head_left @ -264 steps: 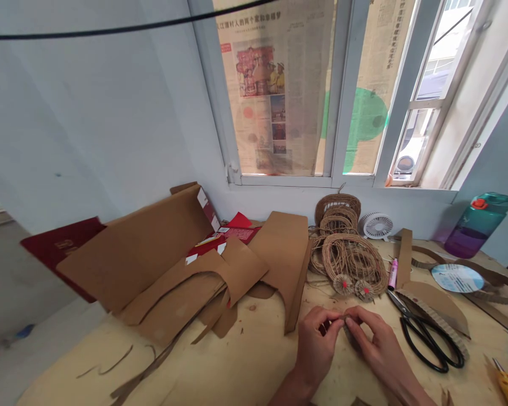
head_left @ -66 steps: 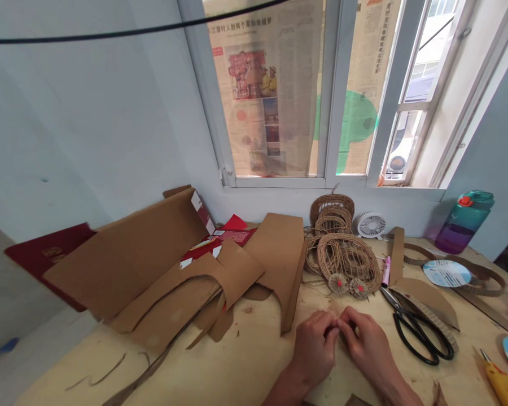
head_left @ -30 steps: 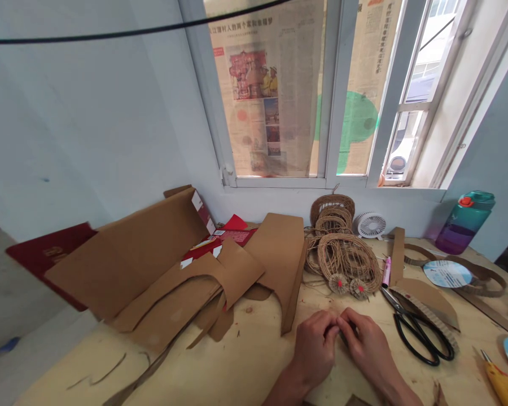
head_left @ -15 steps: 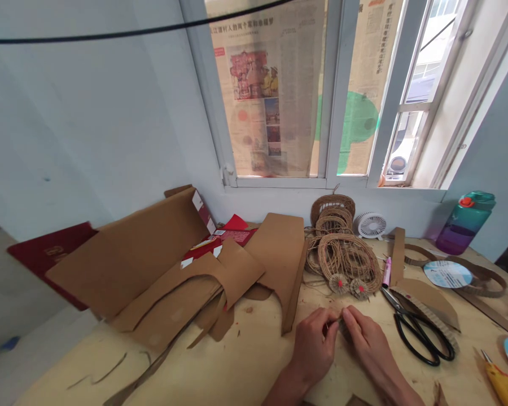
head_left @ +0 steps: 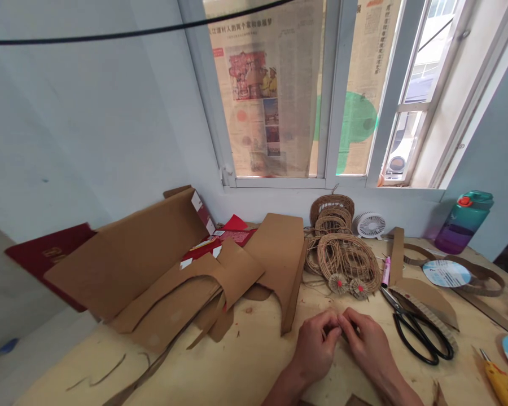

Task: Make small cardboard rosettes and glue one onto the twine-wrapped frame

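My left hand and my right hand meet fingertip to fingertip above the table. Both are closed in a pinch, thumbs against forefingers. Whatever lies between them is small and mostly hidden; only a dark sliver shows near the right thumb. Just beyond my fingers are two small coiled cardboard discs with red centres, a left disc and a right disc. They lean against a bundle of twisted brown cord loops. Black-handled scissors lie to the right of my right hand, blades pointing away.
Cut cardboard sheets and an opened box cover the left side. At the right are a pink marker, a cardboard strip roll, a yellow-handled tool and a bottle. A small white fan stands by the wall.
My fingertips have drawn closer together, and my right fingers have curled in more. Less of the small brown piece shows between them. Things on the table stay put.
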`<state>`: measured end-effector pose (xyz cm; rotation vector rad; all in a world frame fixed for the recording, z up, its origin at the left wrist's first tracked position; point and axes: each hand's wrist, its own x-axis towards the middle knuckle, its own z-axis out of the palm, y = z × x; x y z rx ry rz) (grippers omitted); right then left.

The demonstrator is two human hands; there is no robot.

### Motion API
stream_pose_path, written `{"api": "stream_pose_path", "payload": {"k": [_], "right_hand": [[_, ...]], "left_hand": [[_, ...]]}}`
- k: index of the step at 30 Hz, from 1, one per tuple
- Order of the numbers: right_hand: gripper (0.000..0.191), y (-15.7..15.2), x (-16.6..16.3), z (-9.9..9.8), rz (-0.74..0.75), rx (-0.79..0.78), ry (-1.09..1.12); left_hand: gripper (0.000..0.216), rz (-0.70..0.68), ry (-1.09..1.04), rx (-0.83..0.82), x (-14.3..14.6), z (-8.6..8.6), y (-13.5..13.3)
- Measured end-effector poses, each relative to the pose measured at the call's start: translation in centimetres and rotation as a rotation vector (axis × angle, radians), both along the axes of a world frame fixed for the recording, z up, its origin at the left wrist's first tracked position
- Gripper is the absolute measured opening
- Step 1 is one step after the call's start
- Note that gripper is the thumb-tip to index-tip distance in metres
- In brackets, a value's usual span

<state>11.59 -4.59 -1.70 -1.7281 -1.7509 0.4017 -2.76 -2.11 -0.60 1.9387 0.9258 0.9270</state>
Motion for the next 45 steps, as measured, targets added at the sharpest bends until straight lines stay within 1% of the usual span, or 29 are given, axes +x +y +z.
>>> {"api": "stream_pose_path", "payload": {"k": [4, 8, 14, 20, 29, 35, 41, 45], "right_hand": [[0.041, -0.08, -0.09, 0.01, -0.010, 0.007, -0.009], [0.042, -0.03, -0.10, -0.23, -0.016, -0.008, 0.028], [0.046, 0.13, 0.10, -0.72, -0.038, -0.020, 0.083], [0.041, 0.07, 0.03, -0.34, 0.016, -0.032, 0.090], [0.038, -0.13, -0.05, -0.10, -0.006, -0.023, 0.024], [0.037, -0.19, -0.08, -0.29, -0.009, -0.010, -0.011], [0.043, 0.05, 0.00, -0.65, -0.032, -0.010, 0.077], [0.044, 0.02, -0.02, -0.25, -0.014, -0.039, 0.166]], "left_hand": [[0.017, -0.015, -0.026, 0.006, -0.06, 0.12, -0.12], [0.015, -0.008, -0.054, -0.003, -0.04, 0.15, -0.02], [0.013, 0.023, -0.020, -0.007, -0.03, -0.41, 0.22], [0.014, 0.027, -0.026, -0.006, -0.13, -0.36, 0.24], [0.013, 0.017, 0.029, 0.043, -0.13, -0.29, 0.09], [0.013, 0.002, 0.036, 0.039, -0.17, -0.26, 0.00], [0.014, 0.035, 0.016, 0.033, -0.11, -0.38, 0.22], [0.015, 0.045, 0.011, 0.033, -0.12, -0.46, 0.20]]}}
